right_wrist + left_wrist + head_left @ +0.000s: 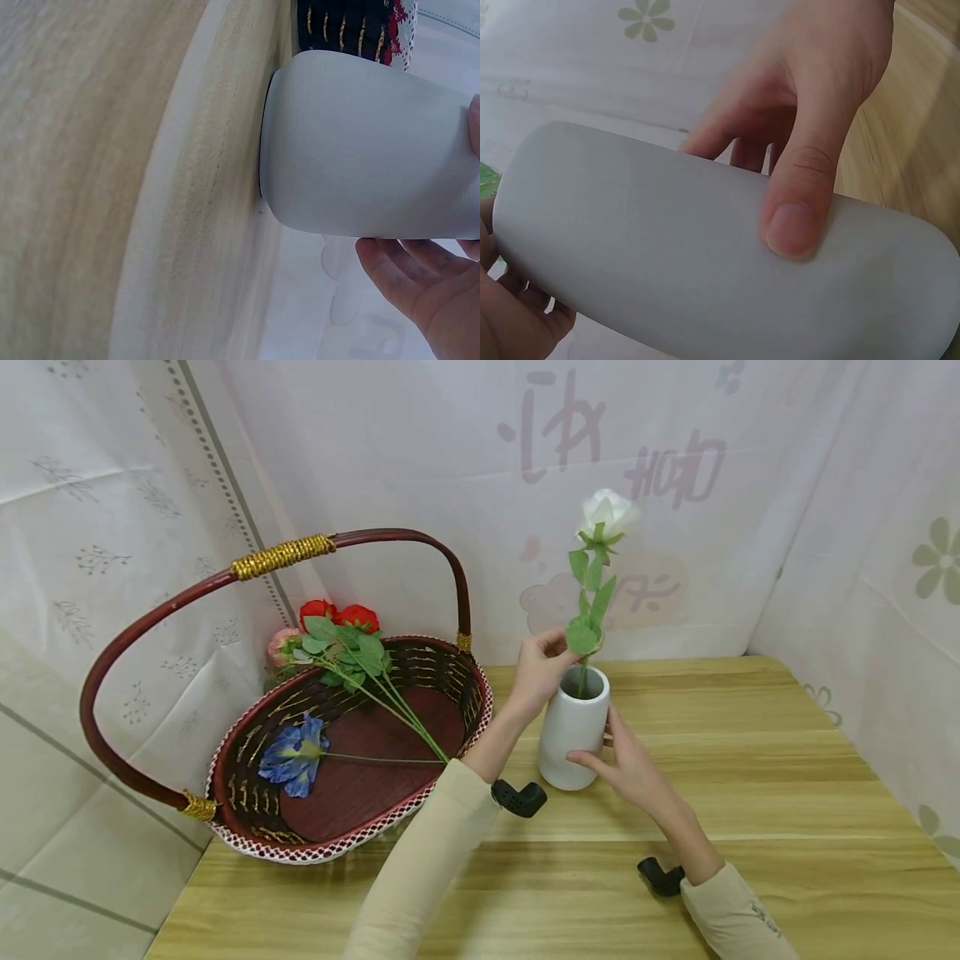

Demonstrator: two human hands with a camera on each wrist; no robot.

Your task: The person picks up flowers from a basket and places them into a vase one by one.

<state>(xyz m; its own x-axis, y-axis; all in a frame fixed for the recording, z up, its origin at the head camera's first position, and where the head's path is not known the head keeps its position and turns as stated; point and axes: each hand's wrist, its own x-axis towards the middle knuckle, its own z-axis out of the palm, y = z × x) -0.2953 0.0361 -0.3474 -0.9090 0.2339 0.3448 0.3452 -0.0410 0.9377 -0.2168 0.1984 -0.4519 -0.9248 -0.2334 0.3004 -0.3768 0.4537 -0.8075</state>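
A white rose (606, 515) with green leaves stands upright, its stem running down into the mouth of a white vase (573, 739). My left hand (542, 672) is at the vase's mouth, thumb and fingers pinching the rose's stem. Lower down, my right hand (628, 768) grips the vase from the right side. In the left wrist view the right thumb (799, 225) presses on the vase's front, its other fingers partly hidden behind. The right wrist view shows the vase's base on the wooden table and right-hand fingers (390, 270) along its side.
On the left stands a dark red wicker basket (360, 777) with a tall arched handle (397, 535). In it lie red roses (357, 618), a pink flower (285, 646) and a blue flower (296, 753), stems pointing right. Patterned white cloth (450, 443) hangs behind the wooden table (750, 760).
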